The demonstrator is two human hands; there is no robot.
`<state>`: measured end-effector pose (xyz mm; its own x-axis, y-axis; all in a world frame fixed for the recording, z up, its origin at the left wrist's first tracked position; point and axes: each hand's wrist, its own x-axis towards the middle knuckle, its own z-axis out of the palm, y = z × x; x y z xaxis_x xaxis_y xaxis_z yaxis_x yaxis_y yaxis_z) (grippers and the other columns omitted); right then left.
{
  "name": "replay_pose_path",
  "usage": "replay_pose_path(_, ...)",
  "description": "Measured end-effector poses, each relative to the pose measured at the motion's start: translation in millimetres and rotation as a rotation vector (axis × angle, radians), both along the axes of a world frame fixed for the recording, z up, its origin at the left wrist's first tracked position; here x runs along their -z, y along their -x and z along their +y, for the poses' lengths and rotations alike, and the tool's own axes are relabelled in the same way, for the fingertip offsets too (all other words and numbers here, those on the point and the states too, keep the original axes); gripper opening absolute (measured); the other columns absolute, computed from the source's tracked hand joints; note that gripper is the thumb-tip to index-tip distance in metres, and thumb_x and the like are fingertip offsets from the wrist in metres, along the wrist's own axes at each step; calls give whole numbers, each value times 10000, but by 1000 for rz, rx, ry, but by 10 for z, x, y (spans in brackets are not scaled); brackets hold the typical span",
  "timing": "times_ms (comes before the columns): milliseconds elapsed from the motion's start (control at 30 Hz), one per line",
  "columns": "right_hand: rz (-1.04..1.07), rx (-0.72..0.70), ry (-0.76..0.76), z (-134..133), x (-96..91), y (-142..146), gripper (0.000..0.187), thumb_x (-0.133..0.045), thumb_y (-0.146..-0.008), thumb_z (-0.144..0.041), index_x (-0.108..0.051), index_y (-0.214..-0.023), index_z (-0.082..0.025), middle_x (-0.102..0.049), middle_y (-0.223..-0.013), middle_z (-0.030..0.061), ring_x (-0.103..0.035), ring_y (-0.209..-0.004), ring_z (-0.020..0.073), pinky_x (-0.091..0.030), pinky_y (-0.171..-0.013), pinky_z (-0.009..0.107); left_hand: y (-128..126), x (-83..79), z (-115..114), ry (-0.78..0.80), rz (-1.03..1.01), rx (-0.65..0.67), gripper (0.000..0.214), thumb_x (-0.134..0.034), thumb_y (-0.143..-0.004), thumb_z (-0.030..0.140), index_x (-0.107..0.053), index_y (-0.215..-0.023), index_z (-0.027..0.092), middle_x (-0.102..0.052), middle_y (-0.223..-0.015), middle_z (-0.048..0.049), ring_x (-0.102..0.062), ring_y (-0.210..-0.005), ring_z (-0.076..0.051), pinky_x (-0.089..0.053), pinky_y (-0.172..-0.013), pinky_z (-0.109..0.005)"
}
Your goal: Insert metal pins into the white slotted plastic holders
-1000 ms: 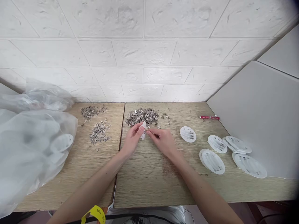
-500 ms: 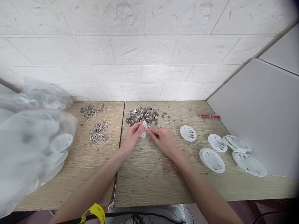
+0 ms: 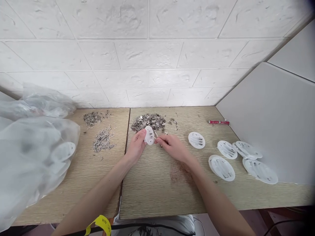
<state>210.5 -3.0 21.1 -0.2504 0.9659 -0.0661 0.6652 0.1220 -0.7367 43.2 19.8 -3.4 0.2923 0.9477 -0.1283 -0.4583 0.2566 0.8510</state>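
My left hand grips a small white oval plastic piece, holding it up so its inner face shows. My right hand is pinched on a thin metal tool or part whose tip touches the white piece. Both hands hover over the wooden table, just in front of a heap of small metal parts.
Two smaller piles of metal parts lie on the left board. Several white oval plastic pieces lie at the right near a grey panel. A clear plastic bag of white pieces fills the left. A red tool lies at the back.
The white piece has been turned in my left hand from edge-on to face-up. Both hands have stayed close together in front of the heap.
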Motion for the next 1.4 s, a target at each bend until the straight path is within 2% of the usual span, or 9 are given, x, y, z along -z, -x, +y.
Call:
replay_pose_path(167,-28,3,4,0,10,0,359,-408,-952,-344,-673,-793,-161,-506,-594,-22,-428,-573,119,-266,-579,254,-14,23,-3,-10,19,-11,423,-709,-730,550,-691,-876,154,-608,-778,-26,-542,-718,-126,-435,-682,-245)
replay_pose_path(600,0,56,55,7,-2,24,341,-411,-946,-323,-681,-811,-166,-560,-648,-6,-466,-620,129,-294,-611,250,-18,45,-16,-5,73,-9,467,-724,-710,555,-678,-992,185,-631,-825,-12,-554,-744,-123,-438,-694,-246)
replay_pose_path(767,-40,93,80,-4,-15,44,326,-419,-938,-323,-648,-763,-172,-562,-645,2,-489,-635,143,-294,-608,258,-8,82,-21,-55,166,0,438,-702,-755,518,-667,-1046,192,-676,-952,-49,-600,-865,-164,-455,-778,-280)
replay_pose_path(900,-49,48,104,2,-32,51,342,-431,-928,-325,-605,-677,-172,-516,-592,-8,-439,-567,131,-268,-581,266,-20,63,-35,-77,256,35,497,-727,-725,515,-669,-1086,178,-694,-1025,-87,-617,-907,-195,-457,-783,-294)
replay_pose_path(1033,13,36,128,18,-30,27,351,-430,-925,-337,-641,-702,-167,-504,-588,-11,-416,-558,127,-274,-585,265,-31,35,-43,-79,281,22,526,-737,-705,531,-678,-1080,168,-697,-990,-87,-608,-840,-176,-449,-756,-287)
replay_pose_path(1167,136,-48,138,14,-34,-41,381,-405,-937,-368,-690,-801,-154,-537,-655,-5,-444,-625,133,-321,-634,259,-21,25,-29,-47,187,10,503,-717,-712,564,-679,-1017,166,-668,-835,-44,-568,-728,-134,-444,-694,-262)
replay_pose_path(1300,99,-31,151,-5,-45,-67,386,-401,-939,-371,-700,-822,-156,-497,-612,-17,-435,-606,128,-327,-630,258,-8,18,-12,2,77,-33,485,-755,-660,567,-678,-931,172,-635,-782,-7,-545,-694,-106,-438,-653,-229)
replay_pose_path(1400,89,-24,114,-10,-43,-45,384,-401,-942,-365,-702,-818,-161,-483,-597,-17,-431,-605,128,-328,-629,256,-6,28,-7,-8,76,-36,475,-750,-678,552,-678,-957,175,-637,-797,-11,-549,-693,-108,-437,-649,-233)
